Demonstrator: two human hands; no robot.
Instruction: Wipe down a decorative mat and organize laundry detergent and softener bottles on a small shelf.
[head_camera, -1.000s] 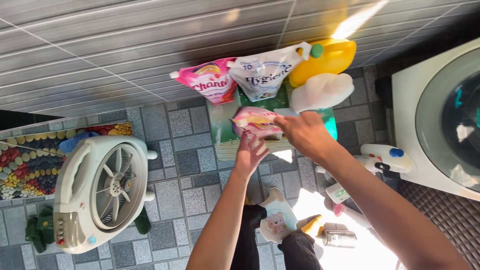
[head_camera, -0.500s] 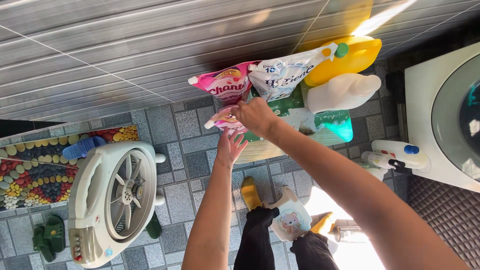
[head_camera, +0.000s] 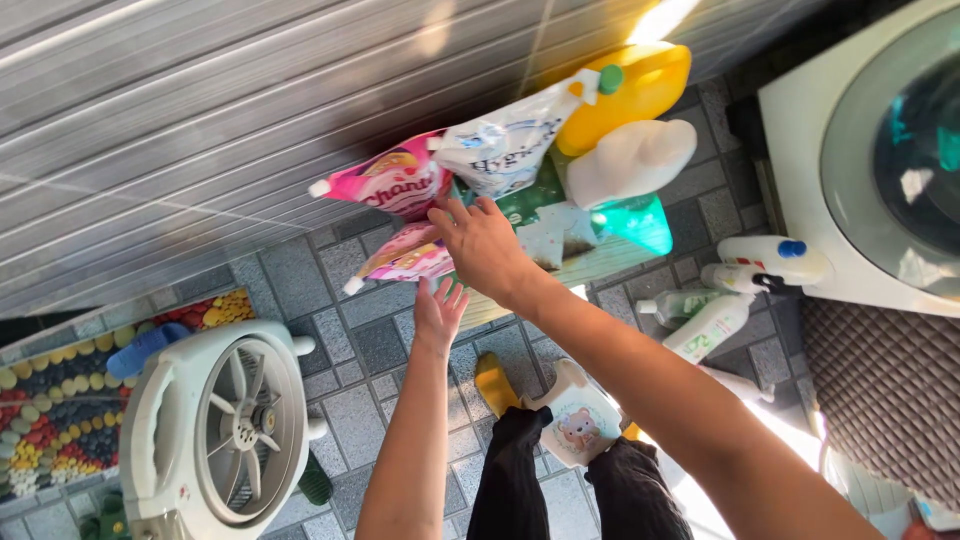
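Lying spout-leftward on the floor tiles, a small pink pouch (head_camera: 405, 257) is being gripped at its right end by the right hand (head_camera: 483, 245); the left hand (head_camera: 438, 310), fingers spread, is being held just below it, not touching.

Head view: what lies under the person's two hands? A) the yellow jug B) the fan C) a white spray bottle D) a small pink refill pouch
D: the right hand rests on the small pink refill pouch, with the left hand just below it.
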